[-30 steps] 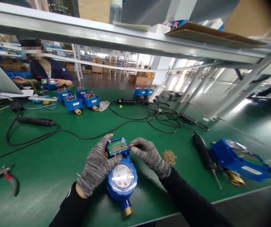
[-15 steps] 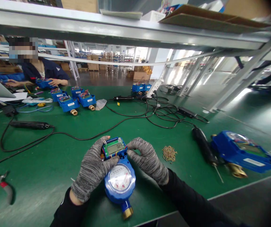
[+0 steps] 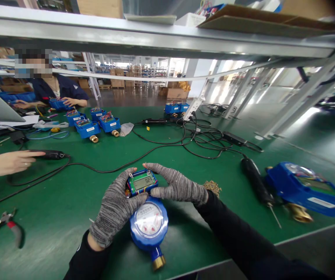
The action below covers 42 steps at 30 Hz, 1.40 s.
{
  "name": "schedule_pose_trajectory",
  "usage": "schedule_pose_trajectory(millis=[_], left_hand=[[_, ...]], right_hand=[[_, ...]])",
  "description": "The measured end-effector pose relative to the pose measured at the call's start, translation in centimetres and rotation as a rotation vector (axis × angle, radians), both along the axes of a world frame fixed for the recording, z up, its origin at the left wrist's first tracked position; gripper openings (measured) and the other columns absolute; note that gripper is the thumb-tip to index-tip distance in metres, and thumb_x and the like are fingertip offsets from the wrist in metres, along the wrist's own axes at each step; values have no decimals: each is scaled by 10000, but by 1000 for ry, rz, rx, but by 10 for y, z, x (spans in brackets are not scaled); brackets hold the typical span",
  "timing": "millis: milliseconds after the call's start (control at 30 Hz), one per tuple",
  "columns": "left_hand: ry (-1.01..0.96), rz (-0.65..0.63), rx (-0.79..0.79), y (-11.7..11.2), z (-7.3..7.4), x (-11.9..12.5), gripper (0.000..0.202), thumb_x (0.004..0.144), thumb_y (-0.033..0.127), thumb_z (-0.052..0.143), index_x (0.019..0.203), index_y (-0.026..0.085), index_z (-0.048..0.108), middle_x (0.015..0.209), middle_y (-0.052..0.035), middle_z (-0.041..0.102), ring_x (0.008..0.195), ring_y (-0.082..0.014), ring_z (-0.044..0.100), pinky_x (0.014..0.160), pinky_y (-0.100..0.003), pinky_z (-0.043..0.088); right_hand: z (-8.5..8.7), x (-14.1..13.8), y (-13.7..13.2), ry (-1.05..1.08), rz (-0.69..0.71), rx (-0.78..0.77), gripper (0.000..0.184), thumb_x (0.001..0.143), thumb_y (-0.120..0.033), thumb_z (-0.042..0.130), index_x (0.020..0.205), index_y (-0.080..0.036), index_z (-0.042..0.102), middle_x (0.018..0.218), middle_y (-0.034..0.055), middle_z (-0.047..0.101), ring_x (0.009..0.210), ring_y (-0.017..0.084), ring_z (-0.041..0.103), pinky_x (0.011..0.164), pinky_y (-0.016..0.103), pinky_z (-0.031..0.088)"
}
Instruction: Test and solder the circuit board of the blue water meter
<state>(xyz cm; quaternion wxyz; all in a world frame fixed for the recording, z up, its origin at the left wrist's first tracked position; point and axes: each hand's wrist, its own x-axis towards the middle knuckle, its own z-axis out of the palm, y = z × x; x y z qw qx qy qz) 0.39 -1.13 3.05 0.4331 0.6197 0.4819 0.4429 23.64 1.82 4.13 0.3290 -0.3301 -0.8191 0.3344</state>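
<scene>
A blue water meter (image 3: 149, 225) with a round dial and a brass pipe end lies before me on the green table. At its far end is an uncovered module (image 3: 142, 182) with a green circuit board, coloured wires and a small display. Gloved in grey knit, my left hand (image 3: 113, 200) grips the module's left side, thumb along its near edge. My right hand (image 3: 177, 182), in a matching glove, closes on the module's right side, fingers at the far corner and thumb at the near one. Part of a pile of small brass-coloured screws (image 3: 212, 186) shows behind my right wrist.
An electric screwdriver (image 3: 256, 177) and another blue meter (image 3: 310, 188) lie right. Pliers (image 3: 6, 223) lie left. A co-worker's bare hand (image 3: 12, 163) touches a second screwdriver (image 3: 50, 154). Several blue meters (image 3: 87, 128) and cables (image 3: 211, 138) stand farther back. A metal shelf (image 3: 155, 37) crosses overhead.
My right hand has shifted from the module's right edge to span its far and near corners. Another person's hand has come in from the left onto the black screwdriver.
</scene>
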Motion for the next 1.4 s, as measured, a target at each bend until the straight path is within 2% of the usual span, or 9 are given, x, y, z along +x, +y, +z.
schedule_pose_trajectory(millis=[100,400,600,733,833,933,1100,1233,1400], left_hand=[[-6,-8,17,0,-2,0,716,701,351,822,1337,207,526,1350,-121,614,1221,-300,607,1058,-502,495],[-40,-9,16,0,-3,1,694,699,338,832,1321,222,547,1333,-112,630,1204,-287,622,1049,-483,510],[-80,-21,14,-1,-3,1,661,693,306,839,1291,230,568,1310,-89,645,1186,-273,633,1052,-468,512],[-84,-25,25,0,-3,2,663,693,299,841,1292,230,565,1309,-82,643,1174,-264,638,1051,-457,512],[-49,6,53,1,-3,2,650,682,311,849,1267,224,578,1305,-78,643,1172,-259,636,1055,-446,507],[-47,18,68,2,-3,1,642,699,331,837,1271,212,571,1302,-88,641,1165,-259,638,1052,-444,509],[-101,-1,73,2,-6,0,687,700,346,835,1302,183,548,1301,-120,642,1197,-295,619,1063,-473,496],[-91,27,86,2,-4,2,709,688,353,842,1312,184,551,1340,-128,619,1229,-309,596,1078,-481,482],[-117,39,121,1,-3,6,799,686,401,837,1373,181,494,1388,-141,577,1265,-314,567,1108,-489,456]], right_hand=[[0,-10,1,20,18,10,717,822,-422,768,1445,-229,470,1416,124,559,1277,286,551,1078,468,449],[1,-22,-17,-203,-185,433,636,799,-224,659,1412,-180,496,1367,158,591,1272,310,554,1074,480,460],[25,-38,-17,-507,-205,392,669,763,-261,697,1399,-152,521,1327,181,610,1207,357,586,1030,504,484],[42,-56,-18,-644,-258,366,538,762,-231,716,1277,-117,613,1178,191,669,1042,346,650,898,487,547],[45,-61,-17,-669,-288,378,488,779,-231,712,1249,-126,634,1145,190,677,1004,344,654,868,499,549],[44,-47,-11,-584,-223,327,548,751,-204,747,1279,-133,617,1209,181,658,1085,357,628,944,517,514],[40,-14,8,-178,157,8,756,791,-393,808,1445,-250,457,1403,86,562,1263,274,550,1071,418,452],[22,-25,19,26,149,-184,750,741,-441,843,1382,-249,505,1340,81,598,1196,269,602,1025,422,499],[-1,-40,24,97,79,-102,842,678,-395,899,1403,-278,487,1369,82,571,1239,287,568,1053,452,480]])
